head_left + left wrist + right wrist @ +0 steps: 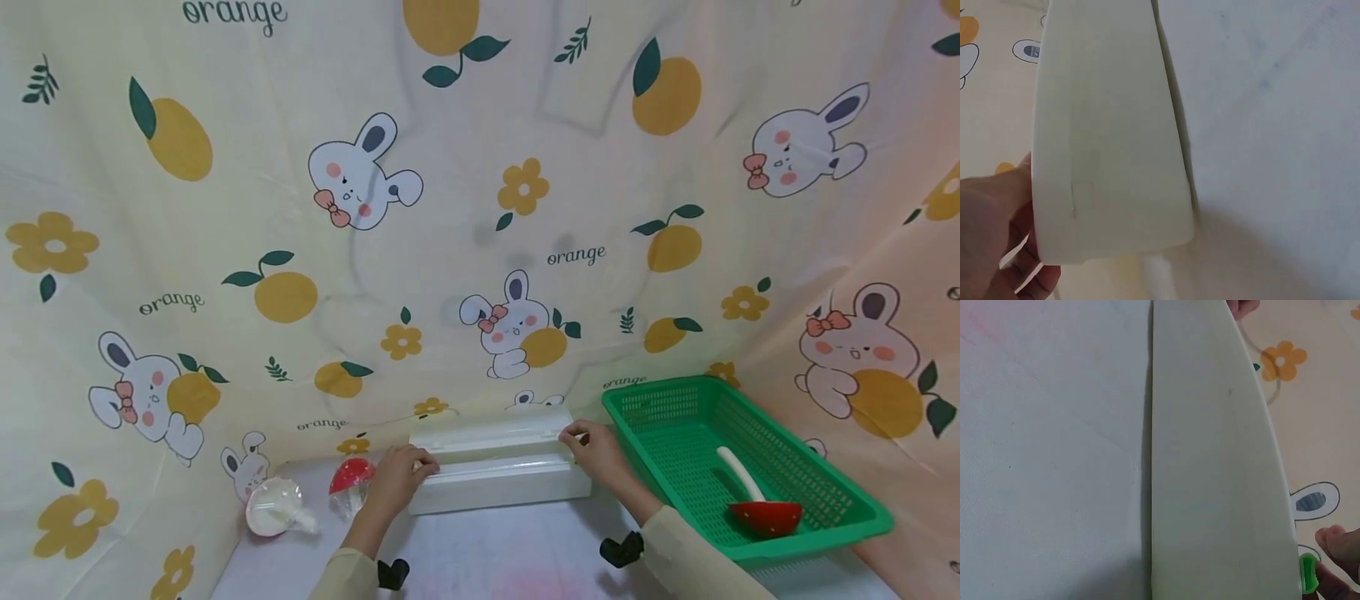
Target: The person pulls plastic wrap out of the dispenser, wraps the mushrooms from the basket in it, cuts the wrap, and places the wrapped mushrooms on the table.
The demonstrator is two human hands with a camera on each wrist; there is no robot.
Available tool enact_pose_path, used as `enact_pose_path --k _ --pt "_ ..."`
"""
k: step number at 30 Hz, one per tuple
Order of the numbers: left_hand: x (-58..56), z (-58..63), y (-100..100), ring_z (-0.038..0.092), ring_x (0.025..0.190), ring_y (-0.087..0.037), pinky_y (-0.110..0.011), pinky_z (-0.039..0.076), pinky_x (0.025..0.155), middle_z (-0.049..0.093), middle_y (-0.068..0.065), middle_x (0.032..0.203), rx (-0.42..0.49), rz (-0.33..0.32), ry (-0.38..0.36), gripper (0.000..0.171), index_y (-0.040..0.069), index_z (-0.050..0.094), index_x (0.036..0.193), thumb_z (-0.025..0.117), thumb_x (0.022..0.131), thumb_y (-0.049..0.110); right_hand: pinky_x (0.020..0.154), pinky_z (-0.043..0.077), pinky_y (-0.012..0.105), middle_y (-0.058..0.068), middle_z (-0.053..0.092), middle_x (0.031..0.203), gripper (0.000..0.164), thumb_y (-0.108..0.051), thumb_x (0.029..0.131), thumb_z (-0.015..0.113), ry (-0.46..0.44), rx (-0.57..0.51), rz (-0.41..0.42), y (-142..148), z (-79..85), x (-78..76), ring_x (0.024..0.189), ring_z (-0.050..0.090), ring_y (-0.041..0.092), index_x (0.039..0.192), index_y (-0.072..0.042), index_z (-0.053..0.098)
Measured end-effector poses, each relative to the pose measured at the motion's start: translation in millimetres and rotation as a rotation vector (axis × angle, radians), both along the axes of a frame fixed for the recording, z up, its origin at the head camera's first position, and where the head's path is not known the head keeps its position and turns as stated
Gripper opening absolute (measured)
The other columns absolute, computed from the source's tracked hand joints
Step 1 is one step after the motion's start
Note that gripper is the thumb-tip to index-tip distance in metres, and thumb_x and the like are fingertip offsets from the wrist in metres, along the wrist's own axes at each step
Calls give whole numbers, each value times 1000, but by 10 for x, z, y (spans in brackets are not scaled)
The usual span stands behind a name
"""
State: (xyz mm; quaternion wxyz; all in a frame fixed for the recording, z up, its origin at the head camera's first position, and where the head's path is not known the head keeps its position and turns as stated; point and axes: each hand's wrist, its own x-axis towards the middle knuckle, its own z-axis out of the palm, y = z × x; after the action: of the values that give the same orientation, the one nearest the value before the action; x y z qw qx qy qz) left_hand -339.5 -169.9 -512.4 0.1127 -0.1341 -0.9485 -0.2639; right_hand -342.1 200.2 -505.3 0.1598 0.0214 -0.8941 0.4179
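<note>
A long white cling film dispenser [501, 487] lies on the table with its lid [491, 429] raised at the back. Clear film shows along its front compartment. At the left end, my left hand [397, 479] has its fingers curled over the upper edge; the left wrist view shows them partly hidden behind the white wall [1110, 137]. My right hand [600, 457] pinches at the right end by the lid's corner. A small green slider [1309, 573] sits by its fingertips in the right wrist view.
Left of the dispenser lie a red-capped mushroom ladle [352, 477] and a pale one [276, 508], both in clear wrap. On the right, a green basket [817, 542] holds a red spotted ladle [765, 518] with a white handle. A printed cloth [450, 250] hangs behind.
</note>
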Motion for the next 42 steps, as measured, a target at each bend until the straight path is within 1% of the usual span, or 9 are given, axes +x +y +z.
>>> enact_pose_path --k 3,6,13,16,20,25,30,33,42 --pt "-37 -8 10 53 87 -14 -34 52 81 65 10 93 41 45 -43 6 27 72 97 72 93 32 65 48 29 0 69 93 9 -21 96 69 -16 -3 4 -5 24 -11 81 57 17 98 -12 73" --pt "-64 -3 17 55 83 -13 -32 53 80 65 8 93 106 76 -65 7 24 71 100 69 96 30 65 48 30 0 69 94 10 -21 97 68 -29 -10 4 -16 51 -23 82 57 17 100 -12 72" --pt "-51 124 45 55 81 -14 -29 48 71 66 2 96 212 83 -30 10 16 68 101 65 99 25 65 47 30 1 67 94 12 -23 98 66 -46 -2 -12 -50 135 -46 84 56 18 103 -12 70" --pt "-56 177 59 56 83 -15 -30 50 74 67 0 97 247 86 -15 10 14 67 102 64 100 23 65 47 29 2 67 95 13 -24 98 66 -40 4 -15 -45 155 -52 84 56 19 103 -12 70" --pt "-74 211 49 60 91 -18 -36 53 82 68 -2 99 310 71 -21 9 12 67 102 63 100 20 66 47 30 2 68 96 13 -25 98 66 -6 18 -3 -29 164 -80 84 57 19 101 -12 70" --pt "-90 254 25 62 97 -21 -41 53 88 69 -2 99 381 55 -62 9 12 67 103 62 101 19 69 48 31 3 69 96 10 -22 98 66 29 22 7 -18 220 -97 85 59 19 99 -12 70" --pt "-81 307 24 63 102 -22 -43 53 93 69 -2 101 421 48 -96 12 12 67 105 60 102 20 69 48 31 3 70 96 9 -19 99 66 30 28 8 -21 303 -78 86 59 20 98 -12 70" --pt "-77 332 32 63 100 -22 -42 53 94 69 -2 103 449 57 -109 14 12 67 107 59 103 22 69 49 31 3 69 97 10 -21 99 65 29 31 8 -19 335 -70 86 59 20 100 -12 70" --pt "-82 394 46 66 96 -21 -41 54 90 71 -6 104 535 92 -81 20 9 66 109 57 104 25 72 50 34 4 69 99 13 -24 98 66 61 7 31 30 408 -80 88 61 21 100 -11 69"
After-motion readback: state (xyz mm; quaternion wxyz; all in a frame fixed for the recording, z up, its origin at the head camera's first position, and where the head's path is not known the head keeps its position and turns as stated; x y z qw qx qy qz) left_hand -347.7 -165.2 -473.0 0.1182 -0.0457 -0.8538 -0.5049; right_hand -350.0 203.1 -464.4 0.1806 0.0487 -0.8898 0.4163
